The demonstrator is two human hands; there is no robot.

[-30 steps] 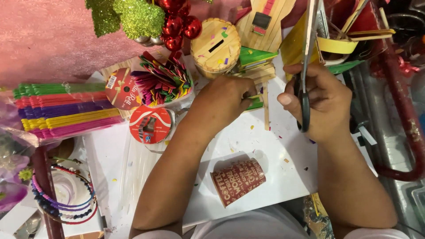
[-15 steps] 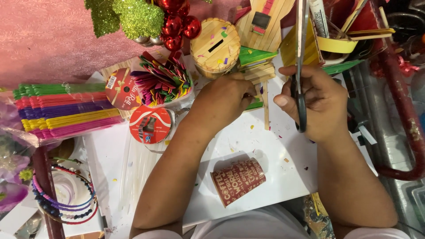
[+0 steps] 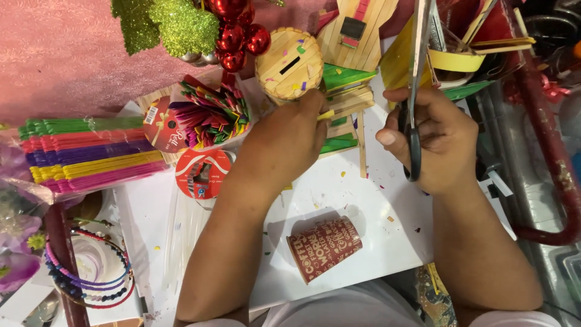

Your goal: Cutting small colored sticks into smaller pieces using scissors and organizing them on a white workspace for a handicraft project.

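Note:
My right hand [image 3: 433, 142] grips a pair of black-handled scissors [image 3: 416, 91], blades pointing away from me. My left hand [image 3: 290, 136] reaches forward over the white board [image 3: 375, 242] and pinches a yellow craft stick [image 3: 327, 114] at a pile of green and plain wooden sticks [image 3: 345, 103]. Just beyond my left fingers stands a round box of craft sticks [image 3: 289, 63] with a slot in its lid. A red paper cup [image 3: 324, 248] lies on its side near me on the board.
Bundles of coloured craft sticks [image 3: 91, 154] lie at left, beside a bag of coloured sticks [image 3: 209, 115] and a red tape roll [image 3: 203, 172]. Red baubles [image 3: 236, 33] and glittery green decoration sit at the back. Beaded bangles [image 3: 85, 275] at lower left. A stick-built house [image 3: 360, 30] stands behind.
My right hand has swung the scissors more upright and slightly left. My left hand has stayed at the stick pile, fingers now on the yellow stick.

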